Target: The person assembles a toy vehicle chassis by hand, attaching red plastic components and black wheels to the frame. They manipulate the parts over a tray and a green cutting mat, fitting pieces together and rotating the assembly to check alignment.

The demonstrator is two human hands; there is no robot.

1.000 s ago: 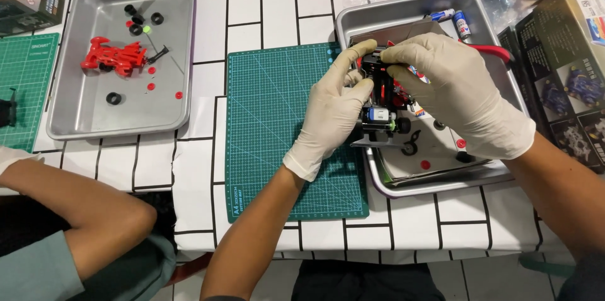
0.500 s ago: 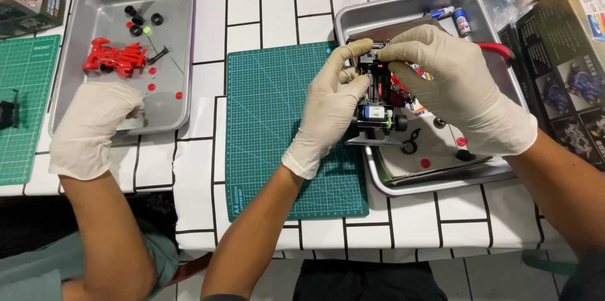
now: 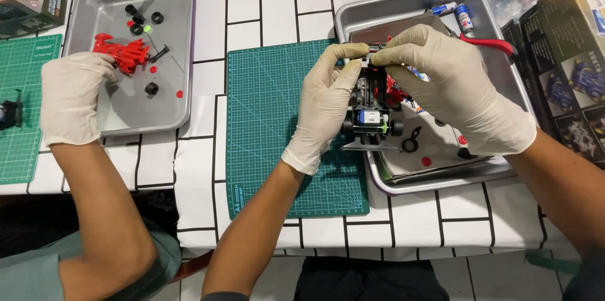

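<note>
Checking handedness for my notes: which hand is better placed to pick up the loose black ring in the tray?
Probably the right hand: it hangs over the metal tray, close above the black ring; the left hand steadies the toy car chassis.

Cutting mat (image 3: 277,131) at frame centre on the desk (image 3: 208,168), tray (image 3: 498,55) at its right edge, toy car chassis (image 3: 373,115) over that tray's left rim, second tray (image 3: 120,112) upper left holding loose wheels (image 3: 140,17).

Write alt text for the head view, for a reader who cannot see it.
Two white-gloved hands, left hand and right hand, hold a small black toy car chassis over the edge of a grey metal tray beside a green cutting mat. At left, another person's gloved hand touches a red plastic car part in a second grey metal tray.
</note>
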